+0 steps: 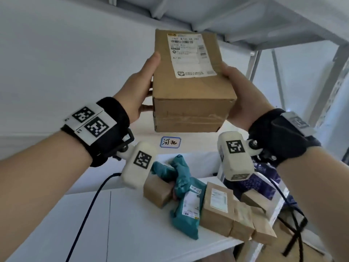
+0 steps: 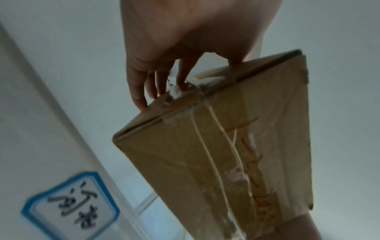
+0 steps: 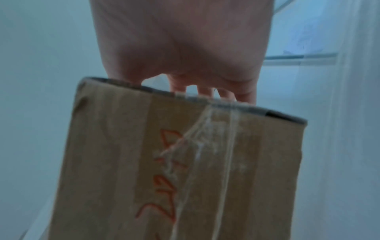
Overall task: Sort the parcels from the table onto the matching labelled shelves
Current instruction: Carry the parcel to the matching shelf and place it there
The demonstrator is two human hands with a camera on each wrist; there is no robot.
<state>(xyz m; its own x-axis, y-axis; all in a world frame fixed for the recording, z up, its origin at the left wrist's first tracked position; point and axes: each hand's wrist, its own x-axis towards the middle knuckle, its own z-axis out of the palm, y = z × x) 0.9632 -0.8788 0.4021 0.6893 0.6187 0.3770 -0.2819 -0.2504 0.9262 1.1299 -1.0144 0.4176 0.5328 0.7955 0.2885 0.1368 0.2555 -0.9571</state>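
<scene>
I hold a brown cardboard box (image 1: 188,91) raised in front of me, with a white shipping label on its top face. My left hand (image 1: 138,89) grips its left side, thumb on the top edge and fingers (image 2: 139,92) against the taped end. My right hand (image 1: 242,93) grips the right side the same way. The wrist views show the box's taped underside (image 2: 216,154) (image 3: 185,170) with orange writing. Just below the box is a white shelf board (image 1: 198,142) carrying a blue-bordered handwritten label (image 1: 170,142) (image 2: 71,206).
The white table (image 1: 132,224) below holds a teal mailing bag (image 1: 184,205), several small brown boxes (image 1: 217,208) and a dark blue bag (image 1: 264,180). A higher shelf (image 1: 207,12) hangs overhead. Metal rack uprights (image 1: 253,63) stand at right, a white wall at left.
</scene>
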